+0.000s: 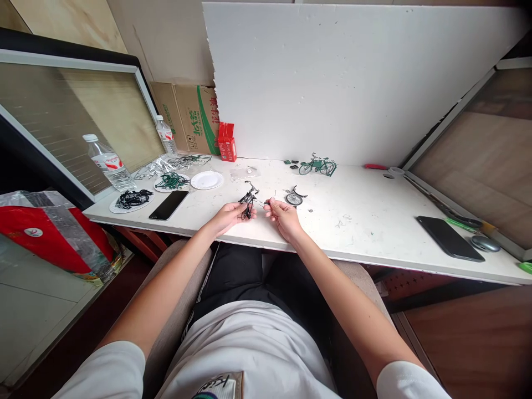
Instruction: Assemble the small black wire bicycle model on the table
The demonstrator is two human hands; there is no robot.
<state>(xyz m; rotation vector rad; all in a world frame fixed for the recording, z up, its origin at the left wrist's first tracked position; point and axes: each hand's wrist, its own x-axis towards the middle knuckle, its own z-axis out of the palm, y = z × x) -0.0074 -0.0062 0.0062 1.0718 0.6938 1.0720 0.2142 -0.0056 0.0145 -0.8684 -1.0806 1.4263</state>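
Observation:
My left hand (231,217) is closed on a black model bicycle frame (248,200), whose handlebars point up and away from me above the table's front edge. Close to its right, my right hand (284,217) pinches a small, thin dark piece (266,203); its tip reaches toward the frame, and its exact kind is too small to make out. Just beyond the right hand lies a small spoked wheel (294,198) with a black curved mudguard. Farther back stands a green model bicycle (318,165).
On the left are a plate of black parts (117,209), a plate of green parts (159,187), a white plate (206,180), a phone (168,205) and water bottles (108,163). A red box (226,142) stands behind. Another phone (450,238) lies right. A white board (353,83) closes the back.

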